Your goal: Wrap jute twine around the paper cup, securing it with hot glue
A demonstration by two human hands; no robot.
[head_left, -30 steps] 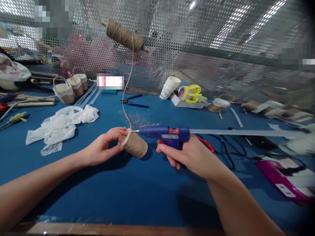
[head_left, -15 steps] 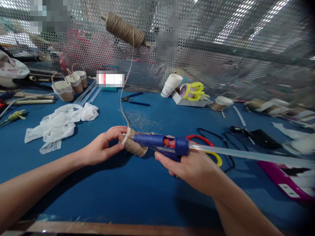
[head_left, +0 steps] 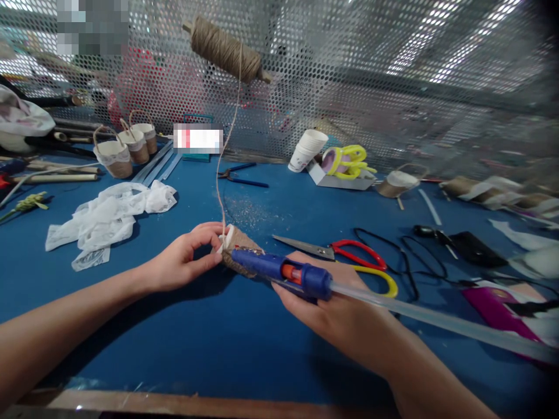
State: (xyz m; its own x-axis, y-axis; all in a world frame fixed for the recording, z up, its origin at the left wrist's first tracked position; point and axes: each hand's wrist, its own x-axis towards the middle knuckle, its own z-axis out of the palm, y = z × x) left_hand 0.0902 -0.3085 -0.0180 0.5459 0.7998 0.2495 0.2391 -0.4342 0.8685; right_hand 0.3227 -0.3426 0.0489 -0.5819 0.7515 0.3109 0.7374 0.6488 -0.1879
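Observation:
My left hand point(head_left: 194, 256) grips the rim of a small paper cup point(head_left: 241, 240) wrapped in brown twine, tilted on its side just above the blue table. A strand of twine point(head_left: 218, 186) runs from the cup's rim up to a spool point(head_left: 225, 49) hung before the mesh. My right hand point(head_left: 323, 297) is closed around a blue glue gun point(head_left: 273, 267), its nozzle end against the near side of the cup's rim. The nozzle tip is hard to make out. A long clear glue stick point(head_left: 428, 317) sticks out of the gun's back.
Scissors point(head_left: 358, 256) with red and yellow handles lie behind my right hand. Pliers point(head_left: 244, 176), white lace point(head_left: 113, 218) and small handled baskets point(head_left: 114, 160) rest farther back. Stacked paper cups point(head_left: 308, 150) stand beside a white box point(head_left: 338, 179). A black cord point(head_left: 404, 253) trails at right.
The glue gun has swung round: its back end moved down and toward me, its nozzle toward the near side of the rim. The scissors came into fuller view. My left hand stays on the cup.

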